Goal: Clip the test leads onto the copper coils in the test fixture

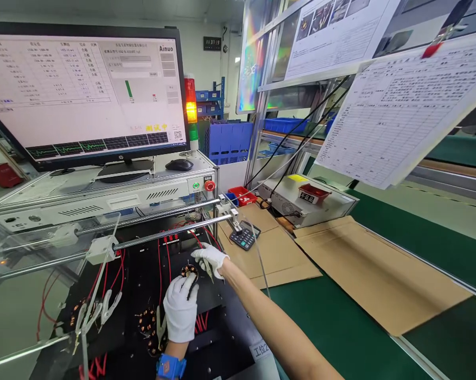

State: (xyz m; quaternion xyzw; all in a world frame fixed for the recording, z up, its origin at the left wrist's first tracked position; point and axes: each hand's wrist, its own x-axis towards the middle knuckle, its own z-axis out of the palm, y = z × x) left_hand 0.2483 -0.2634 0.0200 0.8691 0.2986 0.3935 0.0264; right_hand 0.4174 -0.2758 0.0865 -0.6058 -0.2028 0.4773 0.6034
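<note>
Nearest us, the blue wrist strap point(171, 366) sits on the L hand point(180, 311), white-gloved, w/ fingertips at a copper-wound stator point(189, 272) on the black test fixture point(142, 287); we can't tell if they're gripping it or only touching. The R hand point(210, 259), also gloved, comes in from the right, close to the L but not touching it, and seems to pinch a slim metal clip point(208, 268). Two more stators point(147, 322) lie near the L wrist, and a third point(77, 312) sits far left by the spring clips point(111, 307) on red leads point(121, 274). Main risks as we see it: red leads crossing the fixture could snag a cuff or drag a stator, and a loose clip could slip off the windings, giving a bad contact or a nicked coil. Steel guide rods point(162, 231) run just beyond the hands, so a careless lift could knock them. Further on, a calculator point(243, 236) sits on cardboard sheets point(380, 274) on the green desk point(341, 327), by a red tray point(314, 193) on a grey unit. Farthest, the Ainuo monitor point(83, 95) shows a test screen, w/ a stack light point(190, 105) lit amber beside it and a paper chart point(404, 111) hanging right.
</note>
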